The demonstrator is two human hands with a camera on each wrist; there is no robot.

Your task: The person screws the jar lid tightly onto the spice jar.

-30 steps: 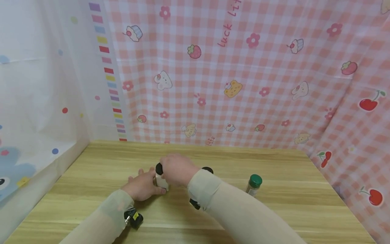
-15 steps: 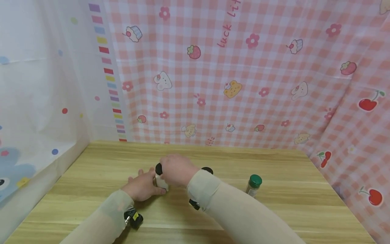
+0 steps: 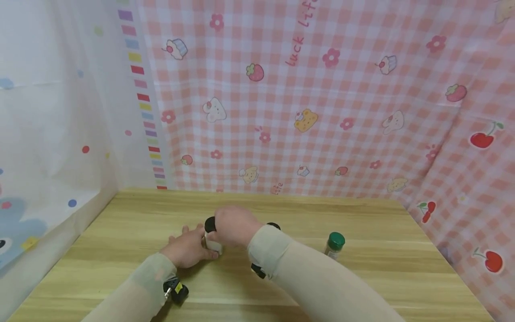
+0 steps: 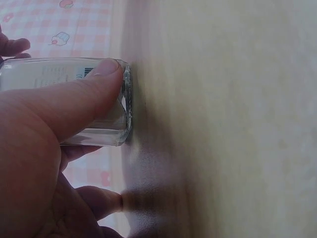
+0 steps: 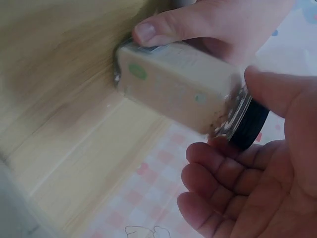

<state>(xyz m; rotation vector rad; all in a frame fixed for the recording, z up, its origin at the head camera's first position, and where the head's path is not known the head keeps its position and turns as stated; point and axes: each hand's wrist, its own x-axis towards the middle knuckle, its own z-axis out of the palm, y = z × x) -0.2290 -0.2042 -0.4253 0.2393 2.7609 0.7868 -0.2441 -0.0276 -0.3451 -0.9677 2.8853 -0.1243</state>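
A clear, square-sided jar (image 5: pixel 168 89) with pale, cream-coloured contents and a black lid (image 5: pixel 250 124) stands on the table. My left hand (image 3: pixel 187 247) grips its body low down, the thumb lying along one side in the left wrist view. From above, my right hand (image 3: pixel 237 226) pinches the lid, with the thumb and index finger at its edge in the right wrist view. The other fingers of that hand curl loosely below the lid. Whether the lid is loose on the neck I cannot tell.
A small bottle with a green cap (image 3: pixel 336 241) stands to the right on the wooden table (image 3: pixel 386 277). A round black top (image 3: pixel 273 226) shows partly behind the right sleeve. Printed cloths (image 3: pixel 281 89) hang at the back and sides.
My right hand has shifted slightly to the right on the lid, and more of the black lid shows. My left hand keeps its grip on the jar. The head view has tilted up a little.
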